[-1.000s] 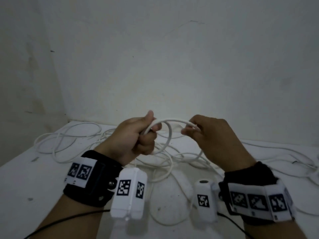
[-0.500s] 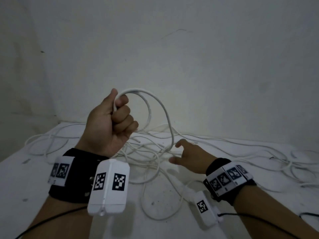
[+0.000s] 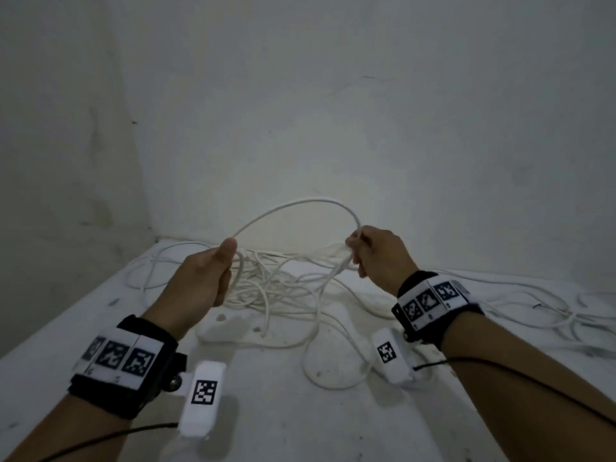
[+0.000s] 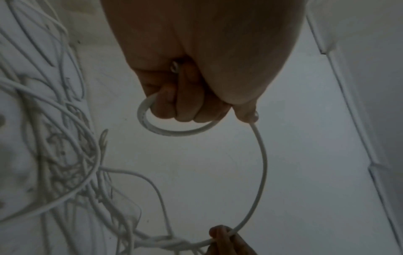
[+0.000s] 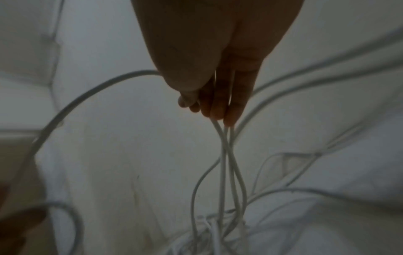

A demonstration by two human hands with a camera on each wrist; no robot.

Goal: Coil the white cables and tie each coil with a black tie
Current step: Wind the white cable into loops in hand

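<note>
My left hand is closed tight around the white cable; my right hand pinches it too, and it bends up in a loop between them; more white cables lie in a messy pile on the white table, near the far wall.

Left hand fisted, right hand pinching, both raised apart

White table; tangled white cables strewn across it
</note>
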